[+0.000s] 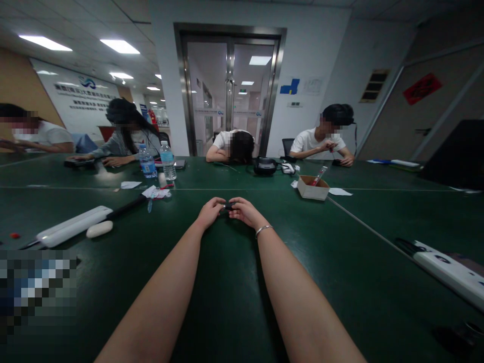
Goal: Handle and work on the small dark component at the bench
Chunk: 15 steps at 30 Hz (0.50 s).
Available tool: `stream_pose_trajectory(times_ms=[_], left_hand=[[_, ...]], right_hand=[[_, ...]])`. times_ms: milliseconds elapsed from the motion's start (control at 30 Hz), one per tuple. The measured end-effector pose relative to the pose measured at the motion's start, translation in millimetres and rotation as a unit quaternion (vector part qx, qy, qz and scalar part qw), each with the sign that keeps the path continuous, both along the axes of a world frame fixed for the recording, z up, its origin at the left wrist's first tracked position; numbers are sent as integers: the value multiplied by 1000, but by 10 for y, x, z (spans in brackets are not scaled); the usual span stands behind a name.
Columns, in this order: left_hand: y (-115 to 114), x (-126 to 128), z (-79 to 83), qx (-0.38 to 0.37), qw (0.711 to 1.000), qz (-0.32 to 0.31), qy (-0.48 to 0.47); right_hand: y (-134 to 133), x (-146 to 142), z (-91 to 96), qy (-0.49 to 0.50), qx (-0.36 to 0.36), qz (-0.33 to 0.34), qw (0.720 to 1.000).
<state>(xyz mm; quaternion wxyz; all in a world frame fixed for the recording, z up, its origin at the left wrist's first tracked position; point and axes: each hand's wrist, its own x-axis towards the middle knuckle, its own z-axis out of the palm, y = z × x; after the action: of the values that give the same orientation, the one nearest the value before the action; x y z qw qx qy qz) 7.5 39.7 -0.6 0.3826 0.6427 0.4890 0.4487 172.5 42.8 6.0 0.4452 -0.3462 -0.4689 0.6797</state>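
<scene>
My left hand (210, 212) and my right hand (246, 212) meet over the middle of the green table (230, 282). Between their fingertips is a small dark object (229, 206) with a light, shiny end on the left. Its kind is too small to make out. Fingers of both hands are closed on it, the left at the shiny end and the right around the dark part. A silver bangle (263, 230) circles my right wrist.
Two water bottles (167, 161), crumpled paper (155, 192), a white power strip (75, 226) and a white oval item (100, 229) lie leftward. A small box (313, 187) stands right, with another power strip (449, 267) nearer me. Several people sit across the table, one with head down (242, 146).
</scene>
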Motion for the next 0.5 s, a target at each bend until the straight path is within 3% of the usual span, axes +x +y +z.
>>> stream_pose_trajectory(times_ms=[133,500], left_hand=[[-3,5,7,-11,1000,-21,-9],[69,4,-97,24,1000,-5,-11]], right_hand=[[-5,3,3,1,3,1,1000],[-29,-15,30,-1,-2,-5,1000]])
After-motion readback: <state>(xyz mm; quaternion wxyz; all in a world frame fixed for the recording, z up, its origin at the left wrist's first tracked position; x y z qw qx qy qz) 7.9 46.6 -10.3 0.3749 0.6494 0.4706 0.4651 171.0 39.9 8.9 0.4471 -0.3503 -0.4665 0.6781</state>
